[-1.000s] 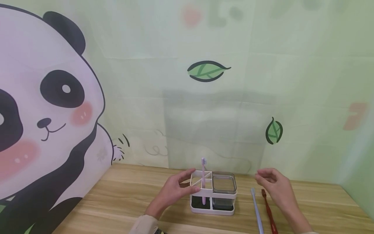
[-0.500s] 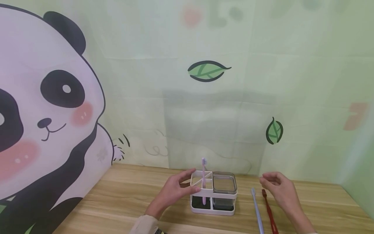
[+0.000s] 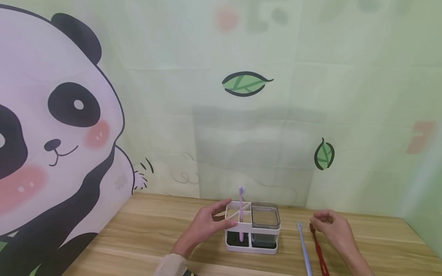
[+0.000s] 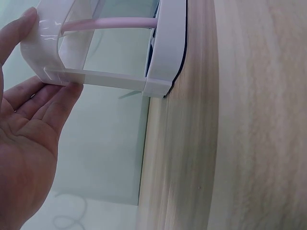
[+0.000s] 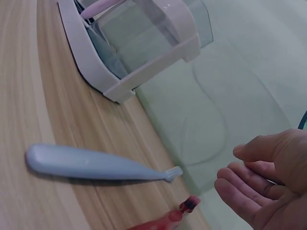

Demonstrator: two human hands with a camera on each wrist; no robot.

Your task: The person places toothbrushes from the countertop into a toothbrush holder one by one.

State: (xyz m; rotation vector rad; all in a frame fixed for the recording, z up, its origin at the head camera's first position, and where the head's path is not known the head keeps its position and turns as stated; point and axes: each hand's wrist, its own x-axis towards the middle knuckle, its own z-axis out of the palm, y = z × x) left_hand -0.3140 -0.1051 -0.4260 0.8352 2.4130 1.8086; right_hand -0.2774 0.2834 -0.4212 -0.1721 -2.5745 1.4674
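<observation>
My left hand [image 3: 203, 224] grips the left side of a white toothbrush holder [image 3: 266, 230], thumb at the front rim and fingers behind. Inside one of its compartments a pink toothbrush [image 3: 240, 209] stands upright, bristles up. A clear cup [image 3: 265, 225] fills the holder's right half. Flat on the table to the right lie a light blue toothbrush [image 3: 304, 249] and a red toothbrush [image 3: 318, 251], heads pointing away from me. Close by the red toothbrush's head is my right hand [image 3: 335, 229], fingers loosely bent and holding nothing; the right wrist view shows a gap between them.
The wooden table [image 3: 145, 237] ends at a pale green cloth backdrop [image 3: 165, 126] just behind the holder. A large printed panda [image 3: 62, 134] covers the left side of that cloth, and printed leaves [image 3: 244, 84] mark its middle.
My right hand has moved slightly right and down, closer to the red toothbrush's head. The left hand, the holder and all the toothbrushes keep their places.
</observation>
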